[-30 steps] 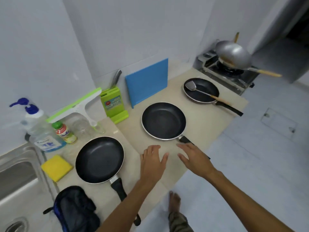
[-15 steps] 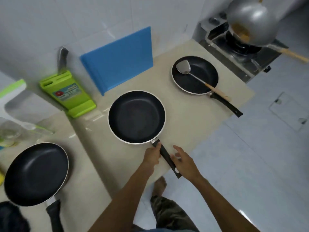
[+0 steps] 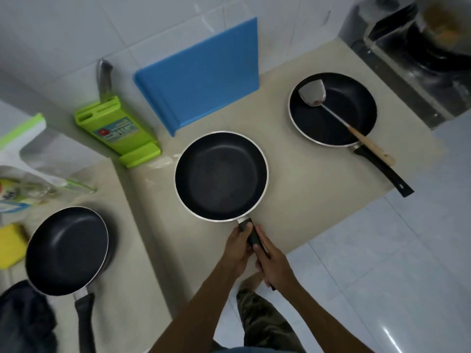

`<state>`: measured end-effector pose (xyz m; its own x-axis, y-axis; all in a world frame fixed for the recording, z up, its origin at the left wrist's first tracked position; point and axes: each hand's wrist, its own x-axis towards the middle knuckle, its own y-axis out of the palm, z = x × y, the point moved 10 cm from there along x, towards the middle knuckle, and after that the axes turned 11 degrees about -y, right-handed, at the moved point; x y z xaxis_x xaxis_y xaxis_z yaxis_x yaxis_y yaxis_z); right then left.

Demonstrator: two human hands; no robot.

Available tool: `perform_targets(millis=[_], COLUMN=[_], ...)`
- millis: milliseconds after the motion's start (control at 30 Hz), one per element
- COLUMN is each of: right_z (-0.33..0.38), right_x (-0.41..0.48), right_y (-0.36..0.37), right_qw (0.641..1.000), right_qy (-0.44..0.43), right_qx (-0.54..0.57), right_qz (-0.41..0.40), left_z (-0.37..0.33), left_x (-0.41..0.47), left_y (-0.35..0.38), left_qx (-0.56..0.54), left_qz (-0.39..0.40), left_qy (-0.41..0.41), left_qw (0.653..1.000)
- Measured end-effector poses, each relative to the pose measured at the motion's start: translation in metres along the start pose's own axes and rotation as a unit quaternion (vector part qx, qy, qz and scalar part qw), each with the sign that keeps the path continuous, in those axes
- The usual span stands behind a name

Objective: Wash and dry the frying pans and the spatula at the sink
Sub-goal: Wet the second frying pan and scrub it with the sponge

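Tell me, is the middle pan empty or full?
Empty: the middle pan shows only bare black coating; the spatula lies in the right pan instead.

One head-worn view looks steeply down from close above the bench (image 3: 300, 200), facing the tiled wall (image 3: 153, 26), floor (image 3: 382, 250) at right.

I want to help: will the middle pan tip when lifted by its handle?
Probably front-heavy: the wide middle pan sits beyond the handle that the left hand and right hand grip. Likely stiff, given its metal rim.
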<state>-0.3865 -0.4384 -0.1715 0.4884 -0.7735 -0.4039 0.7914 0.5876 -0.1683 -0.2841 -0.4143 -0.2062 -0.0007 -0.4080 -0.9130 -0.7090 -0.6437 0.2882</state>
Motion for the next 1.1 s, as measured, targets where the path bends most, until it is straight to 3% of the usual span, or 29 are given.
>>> perform_targets(millis=[267, 500, 833, 1100], right_z=[0.013, 0.059, 0.103, 0.129], right_x=[-0.031, -0.08, -0.184, -0.246], right_y=[0.006, 0.035, 0.133, 0.226], right_qw=[0.997, 0.988, 0.972, 0.959], right_qy=[-0.017, -0.078, -0.145, -0.215], right_qx=[-0.065, -0.106, -0.126, -0.167], right_qz=[-0.038, -0.077, -0.137, -0.075], left_z=[0.006, 0.0, 0.018, 0.044], left_x=[-0.035, -0.097, -0.222, -0.299], left_y=[-0.004, -0.025, -0.108, -0.214], left_qx=[0.006, 0.013, 0.029, -0.008], left_qz=[0.001, 0.064, 0.132, 0.115], left_qy=[0.016, 0.065, 0.134, 0.199], left_qw=[1.0, 0.996, 0.982, 0.973])
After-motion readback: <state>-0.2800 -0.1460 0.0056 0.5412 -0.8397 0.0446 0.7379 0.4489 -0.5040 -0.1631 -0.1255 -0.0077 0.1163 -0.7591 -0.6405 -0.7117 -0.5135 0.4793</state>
